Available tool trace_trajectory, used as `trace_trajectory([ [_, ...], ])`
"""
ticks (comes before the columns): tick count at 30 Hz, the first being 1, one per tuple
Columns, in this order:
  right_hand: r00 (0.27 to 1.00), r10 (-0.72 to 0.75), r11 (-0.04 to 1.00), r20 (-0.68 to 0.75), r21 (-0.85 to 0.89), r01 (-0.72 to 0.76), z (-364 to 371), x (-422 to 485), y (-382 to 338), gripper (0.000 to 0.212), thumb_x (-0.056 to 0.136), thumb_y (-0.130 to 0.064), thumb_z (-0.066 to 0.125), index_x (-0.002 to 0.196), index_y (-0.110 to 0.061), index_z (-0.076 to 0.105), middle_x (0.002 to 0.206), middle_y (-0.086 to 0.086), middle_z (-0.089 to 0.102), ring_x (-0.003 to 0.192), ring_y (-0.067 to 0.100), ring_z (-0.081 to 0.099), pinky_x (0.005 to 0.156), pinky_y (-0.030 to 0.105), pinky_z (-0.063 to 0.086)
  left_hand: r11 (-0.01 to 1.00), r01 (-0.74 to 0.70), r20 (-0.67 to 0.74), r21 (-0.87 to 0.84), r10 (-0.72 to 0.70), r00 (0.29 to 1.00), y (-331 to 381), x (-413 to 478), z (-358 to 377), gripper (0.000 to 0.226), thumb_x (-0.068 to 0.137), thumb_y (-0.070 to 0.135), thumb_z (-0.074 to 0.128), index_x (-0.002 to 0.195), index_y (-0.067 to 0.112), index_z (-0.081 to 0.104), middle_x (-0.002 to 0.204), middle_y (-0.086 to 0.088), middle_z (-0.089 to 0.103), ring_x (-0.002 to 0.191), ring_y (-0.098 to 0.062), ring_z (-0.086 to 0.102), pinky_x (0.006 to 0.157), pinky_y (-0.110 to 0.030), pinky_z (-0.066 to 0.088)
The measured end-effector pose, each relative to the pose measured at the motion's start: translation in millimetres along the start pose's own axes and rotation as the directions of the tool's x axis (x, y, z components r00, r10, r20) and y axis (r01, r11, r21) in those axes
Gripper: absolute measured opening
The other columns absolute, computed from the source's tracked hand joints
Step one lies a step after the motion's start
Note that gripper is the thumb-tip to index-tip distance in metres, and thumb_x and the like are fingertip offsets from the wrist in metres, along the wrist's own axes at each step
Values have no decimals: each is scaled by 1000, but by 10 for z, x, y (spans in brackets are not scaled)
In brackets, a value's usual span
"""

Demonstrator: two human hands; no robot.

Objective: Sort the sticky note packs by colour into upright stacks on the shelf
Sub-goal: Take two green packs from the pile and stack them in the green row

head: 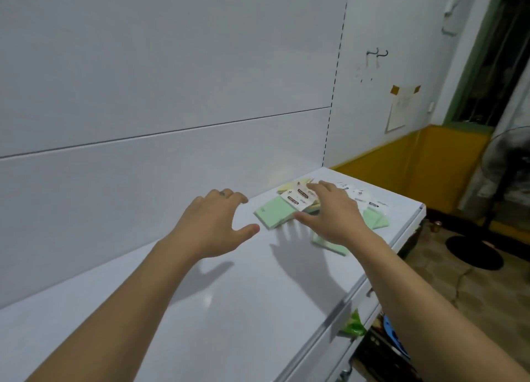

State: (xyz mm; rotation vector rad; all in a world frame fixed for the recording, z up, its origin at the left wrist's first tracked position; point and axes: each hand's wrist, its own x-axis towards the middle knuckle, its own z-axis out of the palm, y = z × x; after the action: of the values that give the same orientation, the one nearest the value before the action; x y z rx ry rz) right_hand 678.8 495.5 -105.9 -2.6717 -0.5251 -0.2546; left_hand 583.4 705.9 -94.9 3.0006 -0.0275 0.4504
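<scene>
Head view: white shelf running from lower left to far right, backed by a white panelled wall; loose heap of sticky note packs lying flat at the shelf's far right end, none upright; green pack at the near-left edge of the heap, yellow packs behind it near the wall, more green packs on the right side, another green pack partly hidden under the right wrist; white printed header cards on several packs. Left hand hovering above the bare shelf just left of the heap, fingers spread and curved, holding nothing. Right hand flat over the middle of the heap, fingers spread, thumb touching the green pack's edge; grip on any pack impossible to tell. Standing fan on the floor at far right, well apart from the shelf.
</scene>
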Motion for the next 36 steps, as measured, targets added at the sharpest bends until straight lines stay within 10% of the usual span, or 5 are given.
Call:
trace_trajectory([
  [20,986,-160,983,-55,83,164,-110,1122,1408,57,87,-43,60,139,-26,44,145,-5,43,134,19,36,109,36,29,941,332,349,62,-333,876,524,1438,939,97,67,60,69,146,29,23,138,2,48,122,-20,48,95,-35,43],
  [36,973,-224,975,60,25,223,-122,1182,1365,63,86,-50,56,142,-28,36,146,-2,42,134,21,37,109,42,29,858,498,137,-127,-482,865,766,1333,824,93,48,64,81,120,20,42,111,2,42,96,-19,54,82,-37,49],
])
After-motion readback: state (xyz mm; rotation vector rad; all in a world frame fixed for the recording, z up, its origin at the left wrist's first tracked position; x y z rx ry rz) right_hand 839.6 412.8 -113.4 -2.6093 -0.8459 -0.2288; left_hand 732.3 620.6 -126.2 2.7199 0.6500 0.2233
